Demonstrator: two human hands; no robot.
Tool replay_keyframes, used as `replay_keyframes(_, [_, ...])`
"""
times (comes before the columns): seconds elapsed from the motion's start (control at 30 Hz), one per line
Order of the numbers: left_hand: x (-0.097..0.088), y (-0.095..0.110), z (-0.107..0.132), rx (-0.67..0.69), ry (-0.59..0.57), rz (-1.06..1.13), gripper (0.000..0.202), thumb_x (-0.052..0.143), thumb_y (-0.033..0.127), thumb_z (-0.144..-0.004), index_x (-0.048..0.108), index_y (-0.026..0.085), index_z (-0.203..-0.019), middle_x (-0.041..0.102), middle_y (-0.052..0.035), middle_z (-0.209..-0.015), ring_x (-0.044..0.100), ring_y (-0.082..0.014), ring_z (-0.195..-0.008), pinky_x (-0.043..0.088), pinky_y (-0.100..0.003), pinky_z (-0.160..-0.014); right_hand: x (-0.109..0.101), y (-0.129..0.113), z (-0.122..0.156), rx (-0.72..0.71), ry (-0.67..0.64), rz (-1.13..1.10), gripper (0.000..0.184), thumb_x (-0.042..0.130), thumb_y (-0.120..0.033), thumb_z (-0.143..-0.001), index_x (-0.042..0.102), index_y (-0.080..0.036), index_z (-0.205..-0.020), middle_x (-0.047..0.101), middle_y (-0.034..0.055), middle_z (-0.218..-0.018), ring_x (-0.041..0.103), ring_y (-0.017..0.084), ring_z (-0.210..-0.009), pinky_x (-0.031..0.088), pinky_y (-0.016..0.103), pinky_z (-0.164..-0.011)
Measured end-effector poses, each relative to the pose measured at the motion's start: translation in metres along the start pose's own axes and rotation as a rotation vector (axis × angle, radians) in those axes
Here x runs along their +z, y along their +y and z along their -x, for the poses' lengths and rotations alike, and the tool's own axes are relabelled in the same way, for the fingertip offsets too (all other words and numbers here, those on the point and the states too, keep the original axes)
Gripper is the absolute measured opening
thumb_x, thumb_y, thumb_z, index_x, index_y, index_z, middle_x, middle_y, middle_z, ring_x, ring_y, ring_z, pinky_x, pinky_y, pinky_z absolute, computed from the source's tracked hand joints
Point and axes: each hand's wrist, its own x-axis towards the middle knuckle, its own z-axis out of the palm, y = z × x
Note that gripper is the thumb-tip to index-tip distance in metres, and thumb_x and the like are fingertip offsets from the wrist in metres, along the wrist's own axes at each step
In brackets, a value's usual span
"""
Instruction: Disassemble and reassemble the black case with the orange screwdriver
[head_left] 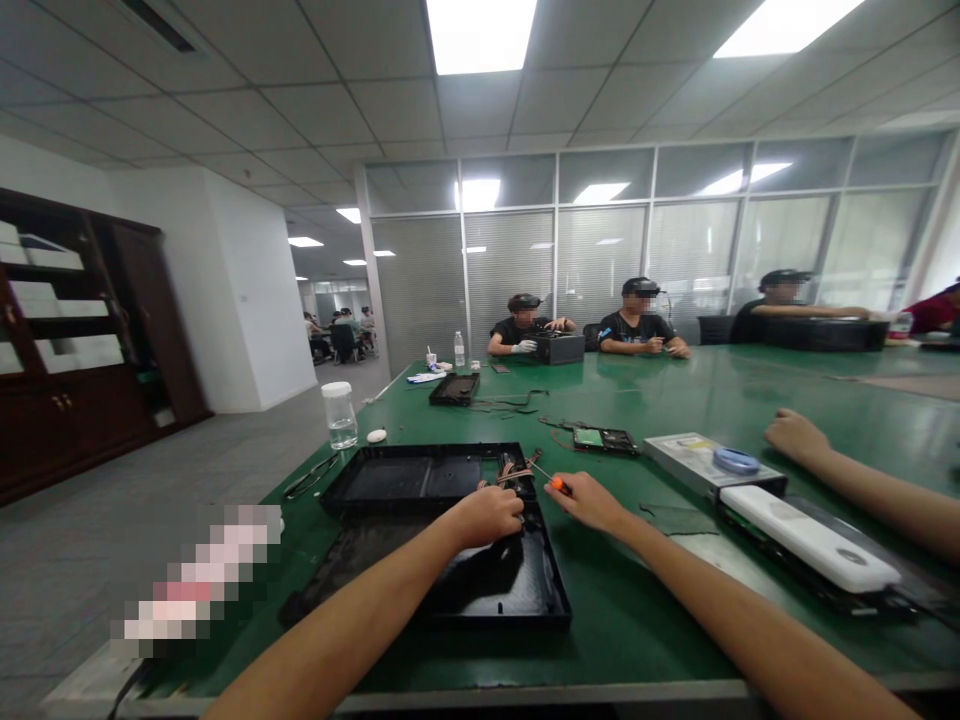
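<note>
My left hand (489,514) is closed in a loose fist over the far rim of a black plastic case shell (525,600), next to a bunch of reddish wires (511,470). What it grips, if anything, is hidden. My right hand (589,499) pinches a small screwdriver with an orange handle (556,484), its tip pointing left toward the wires. A second black shell (420,478) lies just beyond the first.
A co-worker's arm and closed hand (795,436) reach in from the right near a grey drive (701,462) and a white bar-shaped device (810,540). A circuit board (604,438), a glass jar (340,415) and glasses (309,478) lie on the green table (675,390). Other people sit at the far end.
</note>
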Motion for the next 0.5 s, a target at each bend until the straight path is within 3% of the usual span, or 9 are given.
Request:
replay_keyframes(0.23, [-0.0033,-0.0016,0.0084,-0.185,0.012,0.178,0.013,0.055,0.026,-0.077,0.06,0.017,-0.085,0.052,-0.0054,-0.089,0.048,-0.0175,-0.087,0.041,-0.028,-0.075,0.0006,0.0033,-0.0002,-0.001,0.007,0.0,0.039,0.036,-0.046,-0.085,0.057,-0.018,-0.067,0.055,0.0011,-0.059,0.047,0.013,-0.056,0.032,0.023,-0.055])
replay_keyframes(0.5, [-0.0013,0.0015,0.0067,-0.162,-0.046,0.106,0.012,0.053,0.019,-0.076,0.062,0.02,-0.085,0.051,-0.0061,-0.088,0.048,-0.019,-0.084,0.042,-0.031,-0.07,0.0,0.001,0.0002,-0.02,0.003,-0.01,0.04,0.036,-0.046,-0.084,0.059,-0.018,-0.067,0.056,0.0012,-0.059,0.047,0.013,-0.054,0.032,0.022,-0.054])
